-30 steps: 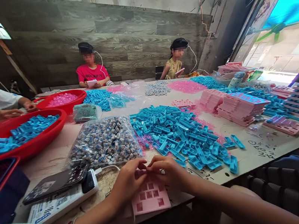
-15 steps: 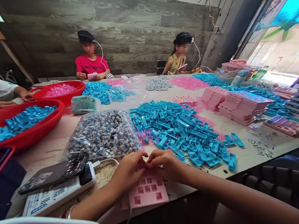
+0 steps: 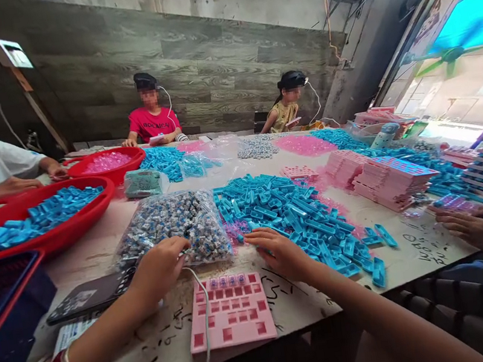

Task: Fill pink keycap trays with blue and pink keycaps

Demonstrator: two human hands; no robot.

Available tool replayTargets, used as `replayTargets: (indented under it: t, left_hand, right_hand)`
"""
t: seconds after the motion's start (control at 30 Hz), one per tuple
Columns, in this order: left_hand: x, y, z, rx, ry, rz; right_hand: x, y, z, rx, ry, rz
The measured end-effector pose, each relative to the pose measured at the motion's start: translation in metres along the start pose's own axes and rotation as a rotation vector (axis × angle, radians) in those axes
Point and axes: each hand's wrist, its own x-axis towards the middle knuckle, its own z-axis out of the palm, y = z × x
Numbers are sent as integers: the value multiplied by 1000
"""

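On the table before me lies a pink plate [image 3: 242,331] with square holes; several small see-through bluish pieces [image 3: 227,281] sit along its far row. My left hand [image 3: 162,273] hovers over the near edge of a clear bag of small grey, white and blue switches [image 3: 170,226]. Its fingers are bent together at the tips, and what they may hold is hidden. My right hand [image 3: 278,251] reaches with stretched fingers, thumb apart, toward a few pink see-through pieces [image 3: 235,231] beside the heap of blue plastic pieces [image 3: 292,209]. A white cable [image 3: 206,315] crosses the plate.
A phone [image 3: 81,298] lies on a white box at left, near a dark basket [image 3: 8,303] and red basins [image 3: 106,196]. Stacked pink plates [image 3: 392,178] stand at right. A neighbour's hands [image 3: 472,224] work at the right edge; other people sit across and at left.
Both hands were together over the plate's far part. They have moved apart, the left toward the switch bag and the right toward the pink pieces, uncovering the plate. The camera view has shifted slightly.
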Motion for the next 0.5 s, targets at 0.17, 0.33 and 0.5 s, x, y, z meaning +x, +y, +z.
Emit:
replayTargets:
  t: [0.17, 0.33, 0.5]
  left_hand:
    - [2, -15, 0, 89, -87, -4]
    - [4, -15, 3, 67, -103, -15]
    - [6, -27, 9, -28, -112, 15]
  right_hand:
    - [5, 9, 9, -241, -156, -38]
    - [4, 5, 7, -310, -111, -67]
    - [5, 5, 6, -366, -118, -58]
